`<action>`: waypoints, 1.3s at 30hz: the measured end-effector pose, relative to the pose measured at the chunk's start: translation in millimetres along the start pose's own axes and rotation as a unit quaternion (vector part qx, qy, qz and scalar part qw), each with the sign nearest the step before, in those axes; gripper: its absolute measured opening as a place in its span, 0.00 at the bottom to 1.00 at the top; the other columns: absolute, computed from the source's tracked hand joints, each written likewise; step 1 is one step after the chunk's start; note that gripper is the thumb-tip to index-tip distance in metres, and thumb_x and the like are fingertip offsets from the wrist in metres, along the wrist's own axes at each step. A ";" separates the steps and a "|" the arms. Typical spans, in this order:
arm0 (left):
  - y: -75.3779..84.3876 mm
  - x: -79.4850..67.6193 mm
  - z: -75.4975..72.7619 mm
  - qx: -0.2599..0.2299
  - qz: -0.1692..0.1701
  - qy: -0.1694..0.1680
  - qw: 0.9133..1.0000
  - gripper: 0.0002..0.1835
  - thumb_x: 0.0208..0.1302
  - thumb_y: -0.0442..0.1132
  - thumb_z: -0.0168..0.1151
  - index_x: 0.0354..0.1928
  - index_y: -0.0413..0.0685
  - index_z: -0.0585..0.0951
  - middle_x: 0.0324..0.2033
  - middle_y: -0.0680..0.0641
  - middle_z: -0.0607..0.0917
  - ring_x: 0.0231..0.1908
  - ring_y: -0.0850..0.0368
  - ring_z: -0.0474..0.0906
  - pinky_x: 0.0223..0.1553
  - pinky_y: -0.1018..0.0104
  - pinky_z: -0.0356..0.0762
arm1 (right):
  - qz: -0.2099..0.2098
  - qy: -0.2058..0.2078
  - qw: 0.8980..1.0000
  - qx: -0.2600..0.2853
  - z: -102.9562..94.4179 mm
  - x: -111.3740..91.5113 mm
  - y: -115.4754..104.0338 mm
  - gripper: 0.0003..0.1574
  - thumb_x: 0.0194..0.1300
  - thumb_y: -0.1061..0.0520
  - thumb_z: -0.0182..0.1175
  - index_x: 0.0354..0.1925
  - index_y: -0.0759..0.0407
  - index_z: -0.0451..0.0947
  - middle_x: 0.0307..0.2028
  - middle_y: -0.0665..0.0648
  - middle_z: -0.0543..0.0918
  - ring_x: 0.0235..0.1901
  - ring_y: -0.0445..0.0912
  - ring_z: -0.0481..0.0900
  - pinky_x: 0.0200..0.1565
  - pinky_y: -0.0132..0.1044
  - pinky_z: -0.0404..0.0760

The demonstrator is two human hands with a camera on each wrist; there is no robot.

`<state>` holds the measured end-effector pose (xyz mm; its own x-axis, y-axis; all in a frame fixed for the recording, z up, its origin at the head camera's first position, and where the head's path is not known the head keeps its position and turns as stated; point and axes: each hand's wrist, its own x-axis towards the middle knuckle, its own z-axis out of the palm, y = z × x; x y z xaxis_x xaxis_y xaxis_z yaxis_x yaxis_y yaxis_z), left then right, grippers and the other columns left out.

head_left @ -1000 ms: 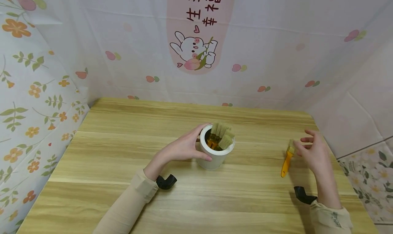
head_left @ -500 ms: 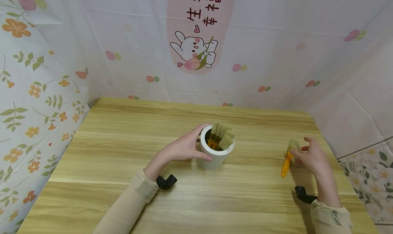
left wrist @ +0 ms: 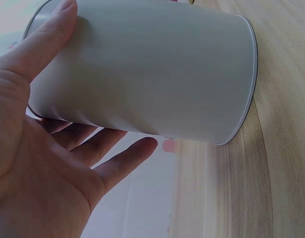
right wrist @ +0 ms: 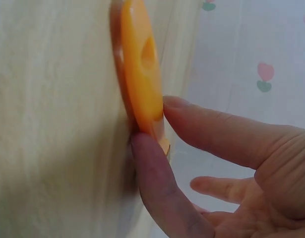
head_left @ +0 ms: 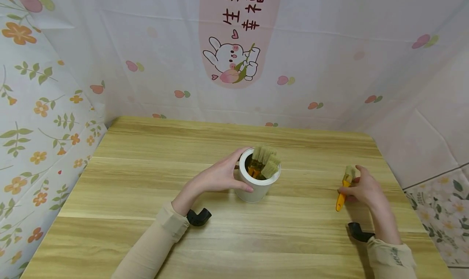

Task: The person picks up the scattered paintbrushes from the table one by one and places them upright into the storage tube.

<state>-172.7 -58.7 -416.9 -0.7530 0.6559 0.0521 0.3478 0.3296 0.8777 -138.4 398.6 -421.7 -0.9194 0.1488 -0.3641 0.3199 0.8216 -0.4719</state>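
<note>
My left hand (head_left: 221, 175) holds a white cylindrical can (head_left: 250, 194), thumb and fingers spread around its side. The can stands upright on the wooden table. Several paintbrushes (head_left: 270, 168) stick out of it, pale bristles up, orange handles inside. In the left wrist view the can's smooth wall (left wrist: 152, 69) fills the upper part, and some fingertips are hidden behind it. At the right lies one orange-handled paintbrush (head_left: 341, 199), bristles away from me. My right hand (head_left: 366, 189) pinches its handle (right wrist: 142, 69) between thumb and a finger, close to the table.
The wood-grain table (head_left: 146, 181) ends at a hanging white printed cloth (head_left: 154, 83) at the back. Flowered cloth (head_left: 44, 140) covers the left side, and another patterned covering (head_left: 439, 201) is at the right. A black curved piece (head_left: 198, 217) sits at each wrist.
My right hand has come down and left, from beside the bristles onto the orange handle, and has taken a pinch on it. The left hand and the can have stayed put.
</note>
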 end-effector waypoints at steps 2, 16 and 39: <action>0.2 0.0 0.1 0.002 0.000 0.000 1.000 0.57 0.50 0.52 0.83 0.78 0.67 0.56 0.68 0.58 0.71 0.71 0.56 0.70 0.72 0.51 0.71 | -0.006 0.008 1.000 -0.019 1.3 1.0 0.2 0.76 0.60 0.54 0.75 0.77 0.79 0.29 0.63 0.89 0.63 0.49 0.70 0.81 0.51 0.61 0.82; -0.5 0.2 0.9 0.007 -0.007 0.000 1.000 0.58 0.50 0.53 0.83 0.78 0.67 0.55 0.69 0.57 0.71 0.72 0.55 0.70 0.72 0.50 0.71 | -0.034 0.042 0.998 -0.024 8.6 0.0 -6.2 0.75 0.61 0.59 0.72 0.78 0.74 0.23 0.61 0.88 0.65 0.52 0.75 0.75 0.48 0.60 0.82; 1.2 1.0 0.3 0.004 0.004 0.004 1.000 0.56 0.50 0.50 0.84 0.77 0.64 0.58 0.67 0.58 0.73 0.69 0.57 0.72 0.71 0.52 0.72 | -0.171 0.230 0.949 0.134 3.5 -46.2 -102.6 0.57 0.63 0.65 0.71 0.80 0.59 0.48 0.46 0.39 0.76 0.37 0.23 0.74 0.37 0.13 0.76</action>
<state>-172.9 -57.5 -415.9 -0.7547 0.6531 0.0630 0.3580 0.3295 0.8736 -128.0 305.5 -359.2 -0.9629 0.1743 0.2062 -0.0241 0.7052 -0.7086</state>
